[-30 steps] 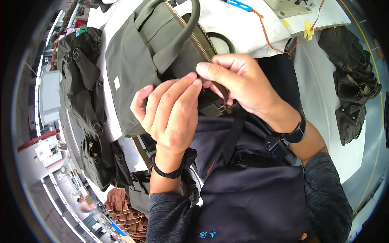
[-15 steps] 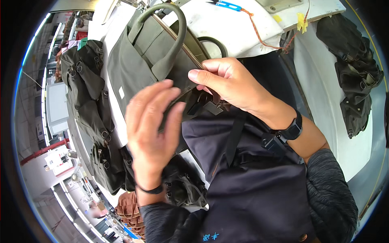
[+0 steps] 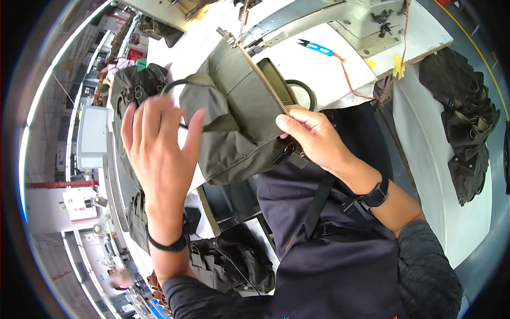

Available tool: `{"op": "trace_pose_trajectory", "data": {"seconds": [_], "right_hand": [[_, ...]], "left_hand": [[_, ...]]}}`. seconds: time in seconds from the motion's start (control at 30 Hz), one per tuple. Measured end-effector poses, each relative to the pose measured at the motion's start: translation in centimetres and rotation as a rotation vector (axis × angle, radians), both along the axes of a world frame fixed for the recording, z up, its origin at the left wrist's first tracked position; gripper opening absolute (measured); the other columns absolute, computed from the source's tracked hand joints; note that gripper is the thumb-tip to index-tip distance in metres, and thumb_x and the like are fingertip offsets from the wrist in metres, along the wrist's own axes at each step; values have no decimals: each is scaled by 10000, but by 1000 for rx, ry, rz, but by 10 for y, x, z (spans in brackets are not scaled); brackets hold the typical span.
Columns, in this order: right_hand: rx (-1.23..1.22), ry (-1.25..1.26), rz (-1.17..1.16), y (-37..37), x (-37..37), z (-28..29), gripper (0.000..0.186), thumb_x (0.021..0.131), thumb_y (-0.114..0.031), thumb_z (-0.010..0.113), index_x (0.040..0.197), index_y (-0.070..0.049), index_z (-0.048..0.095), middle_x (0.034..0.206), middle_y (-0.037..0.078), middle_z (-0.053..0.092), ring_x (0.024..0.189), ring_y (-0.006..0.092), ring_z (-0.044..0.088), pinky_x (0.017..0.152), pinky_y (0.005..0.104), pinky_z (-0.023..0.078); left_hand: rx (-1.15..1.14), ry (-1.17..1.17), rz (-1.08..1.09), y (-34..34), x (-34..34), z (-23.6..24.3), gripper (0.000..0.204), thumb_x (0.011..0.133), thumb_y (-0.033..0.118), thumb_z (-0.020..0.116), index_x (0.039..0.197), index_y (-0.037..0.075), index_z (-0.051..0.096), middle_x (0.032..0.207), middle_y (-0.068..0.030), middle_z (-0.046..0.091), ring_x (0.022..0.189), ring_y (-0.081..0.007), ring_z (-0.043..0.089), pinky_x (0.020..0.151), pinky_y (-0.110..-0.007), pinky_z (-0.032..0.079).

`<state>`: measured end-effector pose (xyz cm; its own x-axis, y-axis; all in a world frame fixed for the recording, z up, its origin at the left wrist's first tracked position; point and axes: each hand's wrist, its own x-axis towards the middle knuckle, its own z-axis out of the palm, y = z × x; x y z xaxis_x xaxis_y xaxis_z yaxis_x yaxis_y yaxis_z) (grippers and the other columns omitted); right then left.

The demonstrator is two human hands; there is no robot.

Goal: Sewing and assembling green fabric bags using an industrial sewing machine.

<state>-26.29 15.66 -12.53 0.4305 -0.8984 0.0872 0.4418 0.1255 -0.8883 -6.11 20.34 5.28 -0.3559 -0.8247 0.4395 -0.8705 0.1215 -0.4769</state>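
Observation:
An olive-green handbag (image 3: 234,146) lies tilted on the white table, its top parted along a brass zip (image 3: 264,81). My right hand (image 3: 319,135) is closed on the bag's edge at the near end of this zip, thumb on top. Close by hangs a dark strap end with a metal buckle (image 3: 289,151). My left hand (image 3: 159,143) is raised left of the bag, fingers apart and slightly blurred. Beside its fingertips a rounded carry handle (image 3: 178,83) arches; whether they touch it I cannot tell. The second handle (image 3: 308,93) stands at the bag's far side.
Blue thread snips (image 3: 317,48) on an orange cord (image 3: 348,80) lie behind the bag, near a sewing machine (image 3: 340,24). More dark green bags hang at the right (image 3: 459,122), lie at the left (image 3: 139,82) and sit below (image 3: 234,266). A person (image 3: 121,279) is far off.
My left hand has moved left, away from the bag's front. The near handle has swung left and down, and the bag has turned, showing more of the zip. My right hand keeps its grip.

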Motion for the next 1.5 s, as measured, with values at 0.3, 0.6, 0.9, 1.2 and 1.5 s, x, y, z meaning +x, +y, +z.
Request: {"op": "trace_pose_trajectory", "data": {"seconds": [0.3, 0.6, 0.9, 1.2, 1.5], "right_hand": [[418, -535, 195, 13, 4, 18, 191, 1067, -227, 656, 1119, -63, 740, 963, -38, 704, 852, 43, 639, 795, 210, 522], [383, -309, 137, 12, 2, 22, 220, 1095, -212, 604, 1164, -42, 724, 975, -58, 649, 864, 9, 567, 860, 250, 522], [266, -133, 173, 3, -9, 22, 240, 1093, -216, 588, 1134, -14, 711, 978, -34, 620, 817, 17, 546, 774, 237, 523], [121, -154, 219, -16, -7, 12, 270, 1093, -205, 582, 1127, 36, 701, 1191, 46, 655, 897, 71, 590, 778, 255, 530], [160, -133, 188, -40, 4, 12, 268, 1093, -200, 571, 1143, 28, 703, 1110, 15, 671, 948, 64, 602, 799, 259, 531]], "left_hand": [[164, 314, -137, -19, -40, -57, 458, 988, 333, 687, 1353, 59, 654, 1320, -174, 689, 1109, -312, 695, 967, -432, 491], [115, 423, -46, -21, -53, -70, 430, 982, 205, 666, 1397, 96, 632, 1412, -116, 661, 1167, -268, 670, 1064, -405, 414], [140, 444, 10, -25, -57, -69, 477, 986, 291, 673, 1376, 20, 633, 1392, -161, 649, 1174, -252, 651, 1038, -398, 397], [154, 497, 66, -37, -59, -70, 445, 991, 249, 663, 1391, 57, 623, 1412, -124, 647, 1176, -255, 655, 1076, -395, 384], [55, 466, 41, -63, -51, -84, 463, 975, 291, 696, 1354, 32, 641, 1346, -139, 663, 1134, -231, 648, 1040, -380, 379]]}}
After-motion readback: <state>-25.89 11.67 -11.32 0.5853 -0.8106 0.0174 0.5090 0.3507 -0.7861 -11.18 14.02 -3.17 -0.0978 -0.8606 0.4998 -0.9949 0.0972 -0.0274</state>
